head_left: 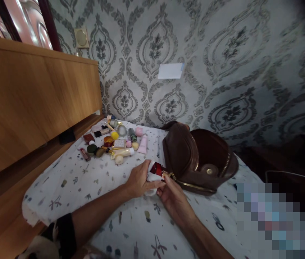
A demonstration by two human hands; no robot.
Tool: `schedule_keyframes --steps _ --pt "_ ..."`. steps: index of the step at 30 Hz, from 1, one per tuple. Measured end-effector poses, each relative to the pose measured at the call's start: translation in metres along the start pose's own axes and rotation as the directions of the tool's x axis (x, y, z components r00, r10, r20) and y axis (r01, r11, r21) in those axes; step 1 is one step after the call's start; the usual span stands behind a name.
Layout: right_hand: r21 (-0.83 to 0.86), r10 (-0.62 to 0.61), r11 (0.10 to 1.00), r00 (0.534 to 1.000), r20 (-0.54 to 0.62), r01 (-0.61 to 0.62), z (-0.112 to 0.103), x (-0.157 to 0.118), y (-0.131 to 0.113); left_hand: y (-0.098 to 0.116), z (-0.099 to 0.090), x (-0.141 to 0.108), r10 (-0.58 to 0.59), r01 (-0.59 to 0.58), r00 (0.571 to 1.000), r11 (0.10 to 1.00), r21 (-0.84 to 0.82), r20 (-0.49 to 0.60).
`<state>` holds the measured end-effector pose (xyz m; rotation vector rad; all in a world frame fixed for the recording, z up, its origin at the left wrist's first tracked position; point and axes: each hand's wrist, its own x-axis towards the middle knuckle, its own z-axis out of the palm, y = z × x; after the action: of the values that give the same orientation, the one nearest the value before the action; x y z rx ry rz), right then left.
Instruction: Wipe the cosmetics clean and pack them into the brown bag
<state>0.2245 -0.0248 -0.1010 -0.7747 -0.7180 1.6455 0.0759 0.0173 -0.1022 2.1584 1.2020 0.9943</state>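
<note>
My left hand (139, 180) is closed around a white cloth (154, 177), which wraps part of a small dark-red bottle (157, 168) with a gold-toned end. From the other side, my right hand (174, 198) pinches the bottle's lower end between thumb and fingers. Just beyond my hands lies a brown leather handbag (179, 153), unzipped and gaping, its gold zipper showing. The bottle's underside and some of my fingers are hidden by the cloth.
Several cosmetics lie grouped at the back left of the patterned sheet (68, 190), among them a pink tube (142, 144), an amber jar (108, 141) and a cream tube (122, 153). A wooden cabinet (39, 97) borders the left; a papered wall (131, 72) stands behind.
</note>
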Motion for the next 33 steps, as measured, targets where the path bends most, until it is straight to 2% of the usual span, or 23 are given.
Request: schedule_keyframes --steps 10,26,33 --pt "0.085 0.0 0.996 0.997 -0.083 0.007 -0.005 0.003 0.005 0.0 -0.002 0.001 0.006 -0.006 1.0 0.999 -0.036 0.023" --pt "0.055 -0.027 0.998 0.996 -0.083 0.032 -0.01 0.004 0.01 -0.005 0.002 0.001 -0.023 0.025 0.999 0.998 -0.054 0.032" --pt "-0.041 -0.105 0.994 0.993 -0.059 0.102 -0.008 0.004 0.01 -0.005 0.003 0.0 -0.027 0.024 1.0 0.969 -0.247 -0.009"
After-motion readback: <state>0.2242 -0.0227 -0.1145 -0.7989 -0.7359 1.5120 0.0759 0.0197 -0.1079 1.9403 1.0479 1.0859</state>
